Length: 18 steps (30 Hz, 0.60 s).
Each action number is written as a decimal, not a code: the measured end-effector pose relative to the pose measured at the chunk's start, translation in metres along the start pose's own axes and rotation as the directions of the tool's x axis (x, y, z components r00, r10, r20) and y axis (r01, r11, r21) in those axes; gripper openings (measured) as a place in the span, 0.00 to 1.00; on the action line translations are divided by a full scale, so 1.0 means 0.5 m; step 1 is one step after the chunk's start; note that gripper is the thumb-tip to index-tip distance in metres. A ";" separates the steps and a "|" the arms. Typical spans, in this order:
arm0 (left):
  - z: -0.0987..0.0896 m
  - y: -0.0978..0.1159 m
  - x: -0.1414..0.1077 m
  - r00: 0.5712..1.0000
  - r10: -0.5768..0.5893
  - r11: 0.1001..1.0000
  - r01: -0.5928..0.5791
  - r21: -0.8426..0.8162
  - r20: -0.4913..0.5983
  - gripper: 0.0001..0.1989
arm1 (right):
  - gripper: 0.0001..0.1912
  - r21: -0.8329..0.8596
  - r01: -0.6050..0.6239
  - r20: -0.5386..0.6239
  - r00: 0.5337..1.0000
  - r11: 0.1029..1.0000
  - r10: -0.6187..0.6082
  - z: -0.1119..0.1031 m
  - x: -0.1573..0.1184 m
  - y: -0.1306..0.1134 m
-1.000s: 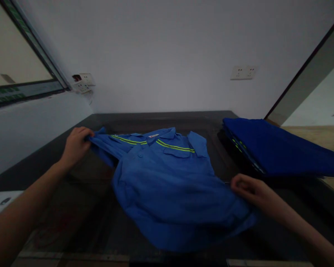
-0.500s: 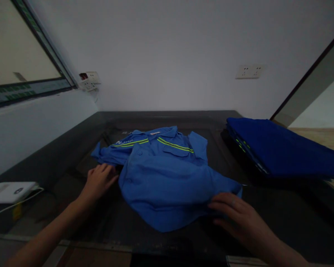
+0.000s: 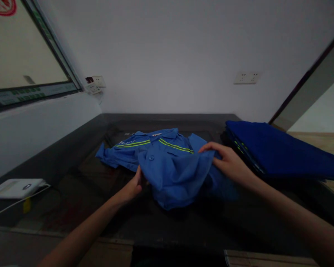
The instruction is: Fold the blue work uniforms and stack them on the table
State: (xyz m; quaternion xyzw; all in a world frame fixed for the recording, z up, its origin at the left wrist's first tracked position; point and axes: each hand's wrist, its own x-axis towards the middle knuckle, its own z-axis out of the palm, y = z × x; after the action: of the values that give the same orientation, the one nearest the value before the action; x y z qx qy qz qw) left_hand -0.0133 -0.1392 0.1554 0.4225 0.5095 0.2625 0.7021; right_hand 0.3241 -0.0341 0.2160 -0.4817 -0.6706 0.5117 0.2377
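A blue shirt (image 3: 178, 170) with yellow-green stripes lies on the dark table (image 3: 100, 222), its collar toward the wall and its lower part bunched and partly lifted. My left hand (image 3: 134, 183) is closed on the shirt's left edge, near a button, its fingers partly hidden behind the cloth. With fingers and thumb, my right hand (image 3: 222, 159) pinches the fabric on the right side and holds it raised. One sleeve is spread out at the left.
Folded dark blue garments (image 3: 281, 152) are stacked at the table's right side. A white device (image 3: 16, 188) with a cable lies at the left. Wall sockets (image 3: 246, 78) are on the wall behind, and a window frame is at the upper left.
My left hand has moved right and taken hold of the shirt's edge. My right hand has moved up and forward with cloth, and the shirt's lower part is now gathered and raised.
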 end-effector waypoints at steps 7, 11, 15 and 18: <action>0.128 0.012 0.043 0.991 0.049 0.960 -0.012 0.278 -0.125 0.58 | 0.11 0.294 -0.058 -0.149 0.983 0.954 0.105 -0.083 0.082 -0.058; 0.190 0.015 0.043 0.992 0.023 0.750 0.064 0.658 -0.123 0.48 | 0.14 0.339 -0.037 -0.119 0.990 0.940 0.082 -0.074 0.079 -0.079; 0.192 0.038 0.043 0.988 -0.102 0.455 0.147 0.878 -0.112 0.34 | 0.17 0.048 0.048 -0.201 0.979 0.998 -0.038 -0.089 0.072 -0.075; 0.133 0.071 0.016 0.983 -0.144 0.356 0.160 0.921 -0.115 0.35 | 0.21 -0.276 0.020 -0.259 0.961 0.961 -0.094 -0.134 0.064 -0.037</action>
State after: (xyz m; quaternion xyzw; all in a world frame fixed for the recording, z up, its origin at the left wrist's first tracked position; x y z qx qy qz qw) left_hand 0.0539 -0.1366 0.1905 0.6920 0.6106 -0.1308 0.3623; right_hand 0.3573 0.0249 0.2518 -0.5551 -0.7093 0.3375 0.2735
